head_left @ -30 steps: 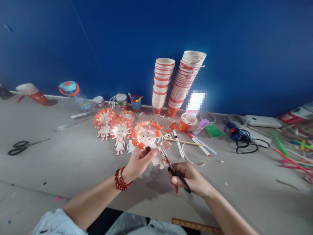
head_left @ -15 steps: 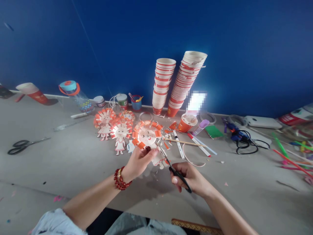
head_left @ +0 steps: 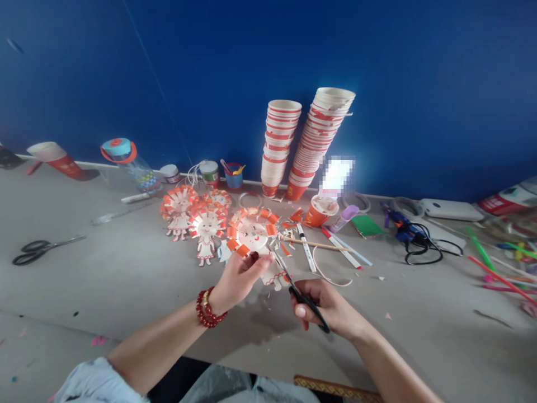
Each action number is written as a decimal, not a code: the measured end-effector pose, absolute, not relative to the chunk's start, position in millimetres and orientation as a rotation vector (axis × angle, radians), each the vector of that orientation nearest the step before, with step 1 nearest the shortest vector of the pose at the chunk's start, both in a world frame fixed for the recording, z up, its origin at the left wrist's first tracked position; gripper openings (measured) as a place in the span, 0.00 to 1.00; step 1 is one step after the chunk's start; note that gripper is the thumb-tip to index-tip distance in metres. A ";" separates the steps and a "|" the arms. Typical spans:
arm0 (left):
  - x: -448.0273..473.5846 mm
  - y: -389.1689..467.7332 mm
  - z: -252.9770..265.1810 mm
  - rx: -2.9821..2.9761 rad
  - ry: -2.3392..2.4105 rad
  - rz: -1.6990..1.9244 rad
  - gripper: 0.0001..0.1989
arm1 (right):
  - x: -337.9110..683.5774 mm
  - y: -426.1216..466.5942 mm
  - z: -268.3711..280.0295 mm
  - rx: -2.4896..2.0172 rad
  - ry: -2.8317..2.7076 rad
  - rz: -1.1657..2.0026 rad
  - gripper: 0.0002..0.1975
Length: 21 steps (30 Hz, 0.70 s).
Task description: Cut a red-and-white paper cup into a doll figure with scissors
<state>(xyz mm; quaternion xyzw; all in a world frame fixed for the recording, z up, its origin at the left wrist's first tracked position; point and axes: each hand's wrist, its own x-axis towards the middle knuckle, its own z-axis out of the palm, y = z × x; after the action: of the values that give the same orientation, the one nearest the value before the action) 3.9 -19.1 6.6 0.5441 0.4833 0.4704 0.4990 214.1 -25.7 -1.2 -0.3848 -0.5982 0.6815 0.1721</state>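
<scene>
My right hand (head_left: 316, 305) grips a pair of scissors (head_left: 311, 311) by the black handles, fingers in the loops. Their narrow blades point up and left, the tips close to my left fingertips. My left hand (head_left: 247, 274) is closed in a pinch; whatever small piece sits between thumb and fingers is too hidden to name. Just beyond it lies a large paper doll (head_left: 250, 234) with a drawn face and curled orange strips round its head. My left hand covers part of its body. Smaller paper dolls (head_left: 206, 228) lie to the left.
Two tall stacks of paper cups (head_left: 282, 145) lean by the blue wall. Paper scraps, a marker (head_left: 306, 246) and a wooden stick (head_left: 323, 244) lie right of the doll. Another pair of scissors (head_left: 36, 252) rests far left; a blue glue gun (head_left: 403, 226) is at right.
My right hand and the scissors have shifted very slightly to the left. My left hand stays in place.
</scene>
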 end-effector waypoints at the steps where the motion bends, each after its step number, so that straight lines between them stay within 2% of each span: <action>1: 4.1 -19.1 6.7 1.313 1.170 1.137 0.16 | 214.1 -25.7 -1.6 -1.095 -1.695 1.936 0.26; 21: 4.1 -19.9 4.4 1.310 1.192 1.155 0.17 | 211.7 -27.3 -7.0 -1.118 -1.659 1.901 0.27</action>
<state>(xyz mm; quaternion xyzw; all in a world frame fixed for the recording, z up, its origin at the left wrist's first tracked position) 4.1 -19.9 4.4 0.5397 0.4911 0.4758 0.4910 211.7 -27.3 -7.0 -0.3977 -0.5902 0.6763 0.1901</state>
